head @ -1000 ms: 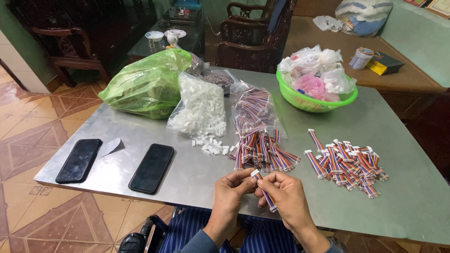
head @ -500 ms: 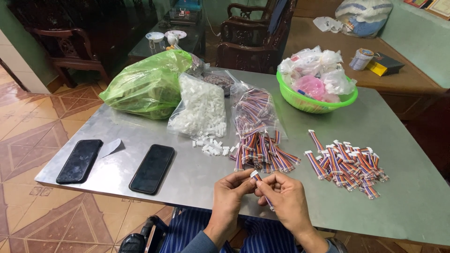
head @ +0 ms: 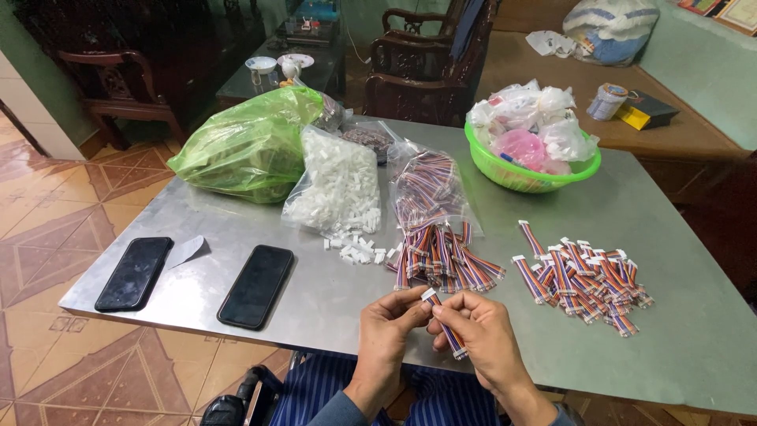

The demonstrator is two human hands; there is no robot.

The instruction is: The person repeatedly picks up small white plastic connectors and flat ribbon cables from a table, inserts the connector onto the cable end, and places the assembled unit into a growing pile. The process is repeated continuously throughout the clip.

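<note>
Head camera looks down on a grey metal table [head: 331,300], and both hands are at work at the lower centre of the frame. Left hand [head: 392,322] pinches the white plug end of a striped ribbon cable [head: 443,325], fingers pressed together on it; right hand [head: 481,331] grips the cable's body, fingers curled tight around it. Just above the hands, a loose heap of the same cables [head: 441,256] spills from a clear bag [head: 430,189]. To the right lies a second pile of cables [head: 583,276] with white ends. Centre of the frame, a clear bag of white connectors [head: 339,189], a few scattered below it. Upper left, a bulging green plastic bag [head: 252,142]. Upper right, a green bowl [head: 505,172] stuffed with small packets. Two dark phones [head: 256,285] lie at lower left.
</note>
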